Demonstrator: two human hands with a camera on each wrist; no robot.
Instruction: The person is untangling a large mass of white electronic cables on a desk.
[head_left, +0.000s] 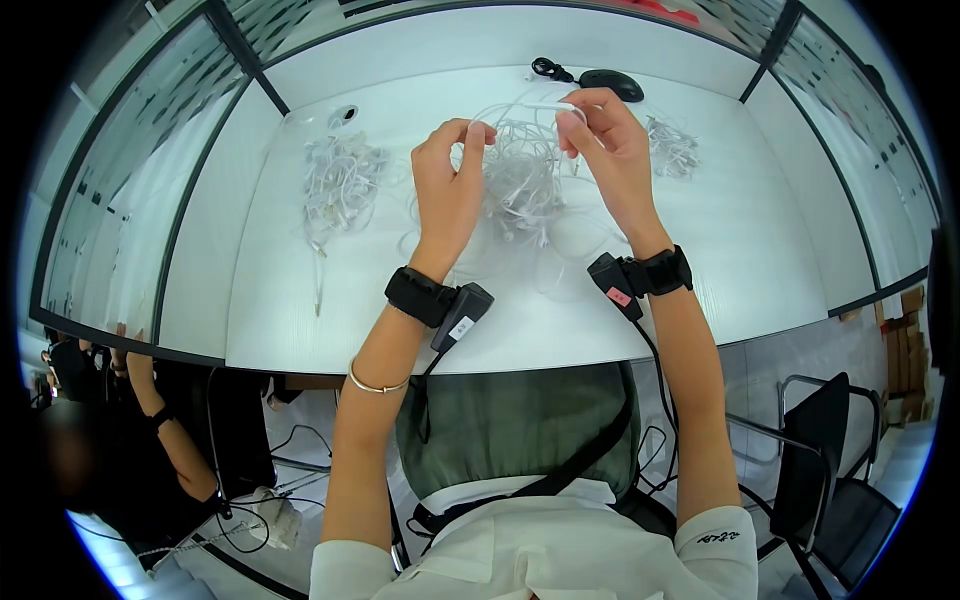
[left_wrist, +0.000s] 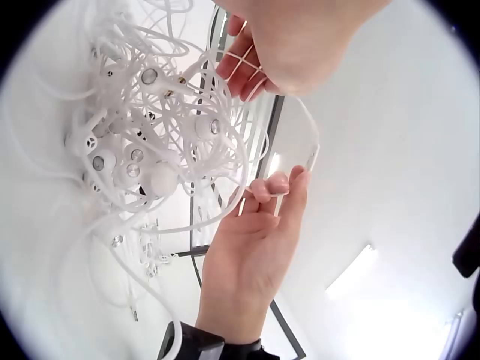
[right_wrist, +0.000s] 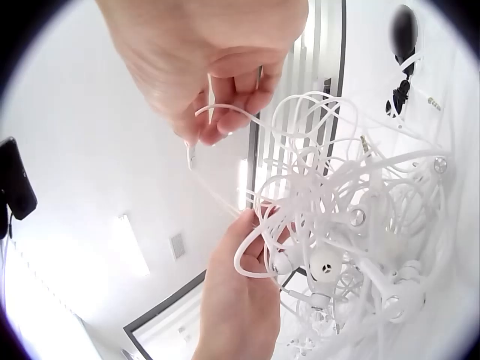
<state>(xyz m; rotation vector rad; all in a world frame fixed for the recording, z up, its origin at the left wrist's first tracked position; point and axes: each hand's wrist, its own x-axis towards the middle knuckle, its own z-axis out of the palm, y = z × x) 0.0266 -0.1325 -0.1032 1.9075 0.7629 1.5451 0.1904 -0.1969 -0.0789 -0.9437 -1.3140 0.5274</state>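
A tangled heap of white earphone cables (head_left: 522, 185) lies between the two hands, with earbuds and metal plugs showing in both wrist views. My left hand (head_left: 450, 190) is left of the heap, its curled fingers holding thin white strands. At the right, my right hand (head_left: 622, 165) pinches a white cable between thumb and fingers; a slim white piece (right_wrist: 191, 156) sticks out beyond the fingertips in the right wrist view. White cable (left_wrist: 311, 124) arches between the hands, both raised at the heap. The heap hides part of the left fingertips in the right wrist view.
Another pile of white cables (head_left: 342, 185) lies at the left, a smaller one (head_left: 673, 148) at the right. Behind are a black mouse (head_left: 612, 84) with a coiled cord and a small roll (head_left: 344, 115). Low partitions surround the white table (head_left: 740, 250). Another person sits at the lower left.
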